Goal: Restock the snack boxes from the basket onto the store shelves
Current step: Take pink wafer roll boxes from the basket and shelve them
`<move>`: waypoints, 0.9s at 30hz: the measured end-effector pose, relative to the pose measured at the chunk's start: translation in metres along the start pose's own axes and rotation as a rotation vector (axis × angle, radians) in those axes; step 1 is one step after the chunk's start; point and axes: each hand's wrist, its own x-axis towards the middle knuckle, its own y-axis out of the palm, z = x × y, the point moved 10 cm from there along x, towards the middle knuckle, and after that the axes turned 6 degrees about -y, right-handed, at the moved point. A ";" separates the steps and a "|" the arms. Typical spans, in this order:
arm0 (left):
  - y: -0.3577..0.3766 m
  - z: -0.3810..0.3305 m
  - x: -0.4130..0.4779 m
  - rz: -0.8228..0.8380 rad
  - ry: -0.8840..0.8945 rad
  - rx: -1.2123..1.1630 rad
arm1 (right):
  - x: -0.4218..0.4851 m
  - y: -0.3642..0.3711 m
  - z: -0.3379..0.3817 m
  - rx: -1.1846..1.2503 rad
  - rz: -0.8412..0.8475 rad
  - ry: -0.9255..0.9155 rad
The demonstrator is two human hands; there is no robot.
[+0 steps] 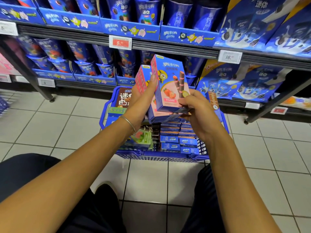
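Gripping: the left hand (143,98) curls round the left side of the strawberry boxes (170,84), one fingertip lying on the front face. The right hand (196,106) pinches their lower right corner, thumb on the front.
Stack: the front box stands near upright. A rear box (142,79) of the same kind sits just behind it, fanned out to the left. A further edge shows below; I cannot tell the exact count.
Position: the strawberry boxes are held clear above the far half of the blue basket (161,156), in front of the lower shelf (75,83).
Basket: small blue boxes (186,142) are packed on end along its right side, and a brown box (124,98) stands at its far left corner.
Shelf: rows of blue cups (104,69) fill the trays at the front edge; no open slot for these boxes shows.
Risk: the boxes are fanned, not squared, so the rear box could likely slide out of the left hand once the right lets go.
Risk: pushing a loose stack in past the front edge could topple the cups.
Risk: the packs all look alike in blue, so misplacing them seems easy.
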 end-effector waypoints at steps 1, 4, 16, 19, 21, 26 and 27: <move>0.001 -0.001 0.000 0.001 0.007 0.002 | 0.002 0.001 0.000 0.039 0.007 -0.006; 0.003 -0.002 0.000 0.004 0.012 0.015 | 0.007 0.005 -0.003 0.199 0.027 0.015; -0.006 0.020 0.016 -0.047 -0.034 0.114 | 0.017 0.013 -0.023 0.213 0.018 0.052; -0.005 0.030 0.030 0.019 -0.059 0.086 | 0.023 0.017 -0.033 0.207 0.016 0.042; -0.003 0.031 0.036 0.044 -0.059 0.089 | 0.028 0.018 -0.043 0.278 0.008 0.066; -0.010 0.017 0.048 -0.050 0.084 0.291 | 0.042 0.014 -0.060 0.435 -0.055 0.095; -0.011 0.017 0.051 -0.068 0.096 0.316 | 0.044 0.013 -0.063 0.449 -0.067 0.096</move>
